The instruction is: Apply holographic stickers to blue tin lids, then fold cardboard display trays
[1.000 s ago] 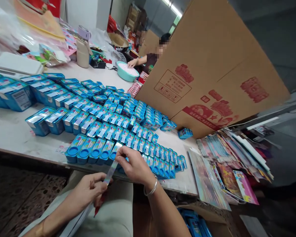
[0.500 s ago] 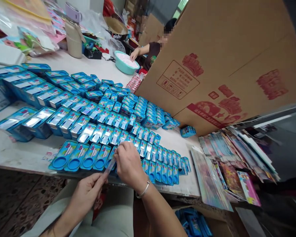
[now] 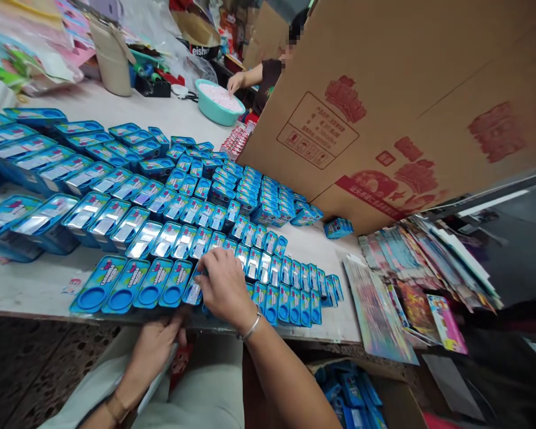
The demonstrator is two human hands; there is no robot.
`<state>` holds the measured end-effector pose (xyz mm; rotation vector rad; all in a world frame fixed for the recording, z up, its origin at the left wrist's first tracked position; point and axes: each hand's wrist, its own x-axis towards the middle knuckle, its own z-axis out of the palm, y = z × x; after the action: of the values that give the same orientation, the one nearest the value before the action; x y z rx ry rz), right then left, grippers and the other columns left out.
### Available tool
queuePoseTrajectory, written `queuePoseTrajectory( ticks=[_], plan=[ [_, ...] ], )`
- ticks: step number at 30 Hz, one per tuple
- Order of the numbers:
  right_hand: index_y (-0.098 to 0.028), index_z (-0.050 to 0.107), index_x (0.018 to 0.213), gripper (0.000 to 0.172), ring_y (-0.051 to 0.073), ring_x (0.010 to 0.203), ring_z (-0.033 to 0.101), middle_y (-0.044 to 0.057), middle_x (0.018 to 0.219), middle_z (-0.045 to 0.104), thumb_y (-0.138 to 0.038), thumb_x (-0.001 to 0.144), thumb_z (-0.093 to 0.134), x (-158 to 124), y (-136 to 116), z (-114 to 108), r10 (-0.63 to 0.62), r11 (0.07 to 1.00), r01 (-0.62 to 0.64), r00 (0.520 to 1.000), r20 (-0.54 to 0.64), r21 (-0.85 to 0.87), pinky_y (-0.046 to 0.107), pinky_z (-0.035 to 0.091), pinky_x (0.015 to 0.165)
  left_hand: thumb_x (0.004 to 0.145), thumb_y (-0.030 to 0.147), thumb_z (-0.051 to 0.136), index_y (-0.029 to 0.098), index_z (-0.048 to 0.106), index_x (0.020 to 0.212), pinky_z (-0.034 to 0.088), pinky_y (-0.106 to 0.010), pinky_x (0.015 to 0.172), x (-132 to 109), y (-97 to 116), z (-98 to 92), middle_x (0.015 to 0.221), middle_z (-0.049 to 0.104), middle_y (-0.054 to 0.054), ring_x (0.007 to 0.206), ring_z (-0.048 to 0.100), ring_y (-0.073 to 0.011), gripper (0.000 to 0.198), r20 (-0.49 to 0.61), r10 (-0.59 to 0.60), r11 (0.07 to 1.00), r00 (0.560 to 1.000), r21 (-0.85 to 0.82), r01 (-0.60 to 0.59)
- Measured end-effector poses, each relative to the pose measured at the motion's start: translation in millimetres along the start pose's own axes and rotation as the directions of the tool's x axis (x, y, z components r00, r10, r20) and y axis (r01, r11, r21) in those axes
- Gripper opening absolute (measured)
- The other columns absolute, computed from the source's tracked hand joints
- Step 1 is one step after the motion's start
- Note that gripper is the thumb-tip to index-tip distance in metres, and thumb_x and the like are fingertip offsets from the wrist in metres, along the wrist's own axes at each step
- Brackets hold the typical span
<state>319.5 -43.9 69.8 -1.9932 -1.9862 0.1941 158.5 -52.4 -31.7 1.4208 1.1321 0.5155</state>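
Note:
Long rows of blue boxes [image 3: 148, 289] with rounded printed tops stand on the table, many with a pale clear sticker across the top. My right hand [image 3: 226, 289], a silver bangle at its wrist, is over the front row. Its bent fingers press a clear sticker [image 3: 193, 293] onto the top of one box; the hand hides part of that box and its neighbours. My left hand [image 3: 154, 348] is lower, just below the table's front edge above my lap. Its fingers are curled together, and a pale edge shows beneath it; what it holds is unclear.
A large cardboard carton [image 3: 384, 107] stands on the right. Beside it lie stacks of printed sheets [image 3: 406, 256]. Below the table is a box of blue packs [image 3: 351, 387]. At the back, another person's hand [image 3: 236, 83] reaches into a turquoise basin [image 3: 221, 113].
The clear sticker, earlier stretched between both hands, now lies on a front-row box under my right fingers. My left hand has released it and moved down and left. The view has shifted slightly.

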Motion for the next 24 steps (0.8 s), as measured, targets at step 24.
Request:
queuePoseTrajectory(
  ticks=[24],
  plan=[
    [-0.023, 0.067, 0.117, 0.028, 0.017, 0.088, 0.062, 0.005, 0.095, 0.068, -0.020, 0.089, 0.065, -163.4, -50.1, -11.6, 0.170, 0.746, 0.121, 0.916, -0.363, 0.655, 0.029, 0.051, 0.079, 0.079, 0.050, 0.075, 0.018, 0.064, 0.076, 0.042, -0.020, 0.036, -58.3, 103.1, -42.7, 0.042, 0.044, 0.008, 0.038, 0.039, -0.0090, 0.034, 0.305, 0.029, 0.440, 0.952, -0.859, 0.261]
  ],
)
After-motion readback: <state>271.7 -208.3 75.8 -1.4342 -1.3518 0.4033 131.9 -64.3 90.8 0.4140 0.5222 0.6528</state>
